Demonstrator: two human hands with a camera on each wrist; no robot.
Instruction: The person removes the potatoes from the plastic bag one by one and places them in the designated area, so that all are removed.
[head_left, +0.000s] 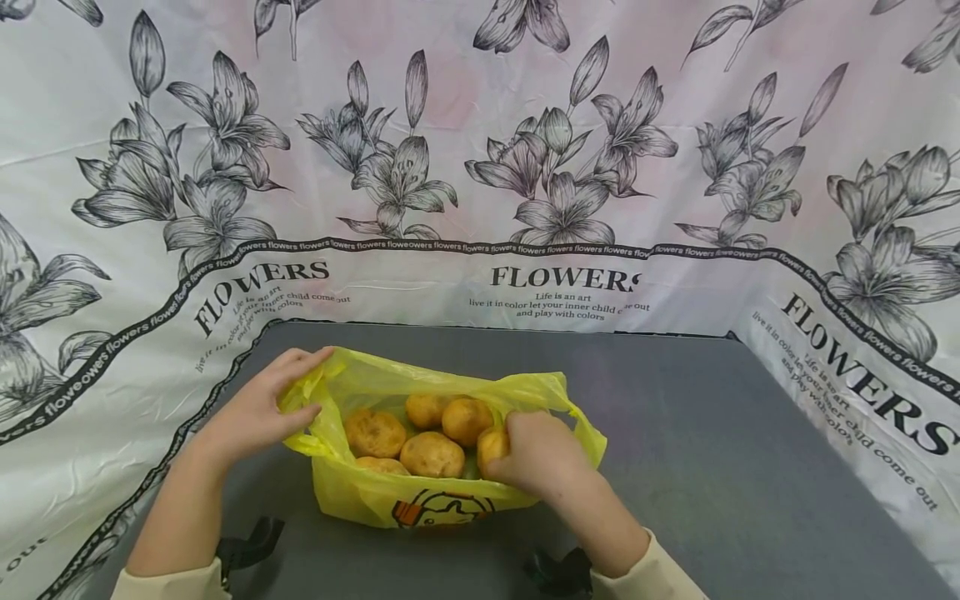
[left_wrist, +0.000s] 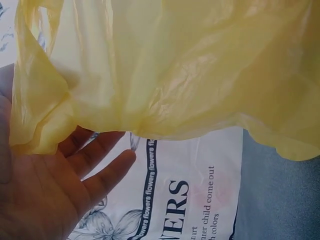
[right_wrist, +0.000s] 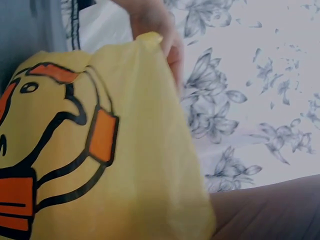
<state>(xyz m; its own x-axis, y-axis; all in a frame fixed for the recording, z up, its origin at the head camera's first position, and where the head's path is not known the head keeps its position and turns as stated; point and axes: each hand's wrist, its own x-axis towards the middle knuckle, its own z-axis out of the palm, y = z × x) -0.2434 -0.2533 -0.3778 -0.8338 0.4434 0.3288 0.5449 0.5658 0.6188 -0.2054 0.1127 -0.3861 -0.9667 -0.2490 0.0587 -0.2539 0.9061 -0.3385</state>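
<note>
A yellow plastic bag [head_left: 360, 492] with a cartoon print lies mouth up on the dark table, its opening spread wide. Several brown potatoes [head_left: 432, 455] sit inside. At the bag's left end my left hand [head_left: 258, 408] holds the rim between thumb and fingers; in the left wrist view the yellow film hides part of that hand [left_wrist: 45, 195]. My right hand [head_left: 543, 454] reaches over the near right rim into the bag and grips a potato [head_left: 492, 450], its fingertips partly hidden. The right wrist view is filled mostly by the bag's printed side [right_wrist: 135, 150].
The grey table [head_left: 675, 433] extends to the right of the bag. Around its back and sides hangs a white sheet [head_left: 555, 292] printed with flowers and lettering. Black straps [head_left: 251, 546] are worn at both wrists.
</note>
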